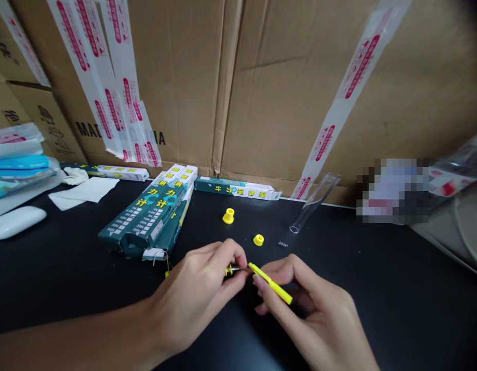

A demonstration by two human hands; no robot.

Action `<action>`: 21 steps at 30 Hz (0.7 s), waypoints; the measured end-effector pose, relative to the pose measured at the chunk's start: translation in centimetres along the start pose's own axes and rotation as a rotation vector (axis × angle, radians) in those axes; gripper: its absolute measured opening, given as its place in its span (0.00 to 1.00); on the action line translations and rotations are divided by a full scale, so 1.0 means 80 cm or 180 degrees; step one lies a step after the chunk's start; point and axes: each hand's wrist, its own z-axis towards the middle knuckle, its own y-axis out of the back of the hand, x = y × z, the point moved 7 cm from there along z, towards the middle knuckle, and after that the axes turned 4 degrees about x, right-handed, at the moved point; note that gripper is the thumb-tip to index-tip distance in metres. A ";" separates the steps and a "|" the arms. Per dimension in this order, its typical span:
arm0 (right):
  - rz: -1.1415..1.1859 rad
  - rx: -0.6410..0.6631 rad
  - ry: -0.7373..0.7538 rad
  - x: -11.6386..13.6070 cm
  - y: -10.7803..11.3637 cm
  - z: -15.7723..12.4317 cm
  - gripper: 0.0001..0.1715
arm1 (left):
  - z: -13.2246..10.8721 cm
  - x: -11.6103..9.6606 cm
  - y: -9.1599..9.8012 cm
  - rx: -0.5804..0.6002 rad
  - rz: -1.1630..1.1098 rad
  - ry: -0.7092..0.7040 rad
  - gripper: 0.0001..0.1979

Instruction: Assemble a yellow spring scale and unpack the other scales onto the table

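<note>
Bearing yellow 力计 characters, teal boxes [146, 216] lie beside the left hand [192, 293].

on bench [396, 309]: boxes [146, 216] L | caps [228, 216] mid | tube [313, 203] R | cartons [261, 93] behind

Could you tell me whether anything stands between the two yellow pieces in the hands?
Nothing visible: the left hand holds the small yellow piece with its metal tip almost at the yellow rod in the right hand.

Head cam, worn on person, looks fwd & down, close over L hand [194, 293] & R hand [304, 314].
</note>
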 end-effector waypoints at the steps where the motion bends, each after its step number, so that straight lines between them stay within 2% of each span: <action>1: 0.0000 0.0026 0.0008 0.000 0.000 0.000 0.12 | 0.000 0.000 0.000 0.0015 0.0003 0.0001 0.12; 4: 0.0136 0.0028 -0.0010 -0.001 0.001 0.000 0.11 | 0.001 0.000 -0.001 0.0044 -0.0001 0.0016 0.12; 8: 0.0386 -0.0286 -0.0102 0.000 0.005 0.004 0.13 | 0.000 -0.001 -0.001 0.0006 0.0011 -0.0005 0.11; 11: 0.0488 -0.0393 -0.0273 -0.002 0.005 0.006 0.12 | -0.001 -0.003 -0.002 0.0002 0.0069 -0.0130 0.11; 13: 0.0426 -0.0407 -0.0309 -0.005 0.008 0.006 0.16 | -0.001 -0.005 -0.003 0.0031 0.0113 -0.0205 0.11; 17: -0.0090 -0.0065 -0.0173 -0.008 0.008 0.005 0.19 | -0.004 -0.005 -0.002 -0.0032 0.0303 -0.0273 0.15; 21: -0.0332 0.0276 -0.0196 -0.016 0.000 0.004 0.14 | -0.008 -0.019 0.004 -0.0292 0.0886 -0.0772 0.13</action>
